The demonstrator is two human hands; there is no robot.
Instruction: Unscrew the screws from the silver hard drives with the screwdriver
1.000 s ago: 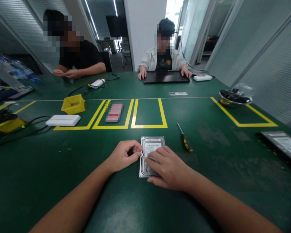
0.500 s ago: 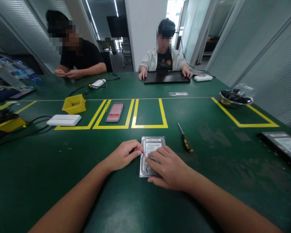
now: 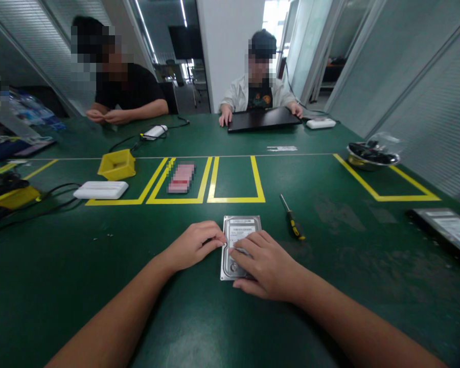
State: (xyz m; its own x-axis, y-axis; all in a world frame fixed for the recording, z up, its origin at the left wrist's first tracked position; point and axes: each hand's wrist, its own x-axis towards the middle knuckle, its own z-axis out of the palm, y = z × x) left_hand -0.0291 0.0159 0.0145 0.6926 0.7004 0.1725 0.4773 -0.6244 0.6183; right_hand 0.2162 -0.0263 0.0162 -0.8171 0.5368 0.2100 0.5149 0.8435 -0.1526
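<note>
A silver hard drive [image 3: 240, 229] lies flat on the green table [image 3: 176, 306] in front of me. My right hand [image 3: 266, 266] rests on its near half, fingers spread and pressing down on the label. My left hand [image 3: 193, 245] is curled at the drive's left edge, thumb and fingertips pinched against it; whether something small sits between them I cannot tell. A screwdriver [image 3: 292, 219] with a black and yellow handle lies just right of the drive.
Yellow tape boxes [image 3: 235, 199] mark the table beyond the drive. A yellow bin [image 3: 117, 164], white box [image 3: 100, 190], cables [image 3: 42, 204], metal bowl [image 3: 371, 156] and a flat tray [image 3: 446, 230] stand around. Two people sit across, one holding a laptop [image 3: 262, 118].
My left fingers have closed a little tighter against the drive's edge. The person opposite has tilted the laptop up slightly. My right hand has stayed put.
</note>
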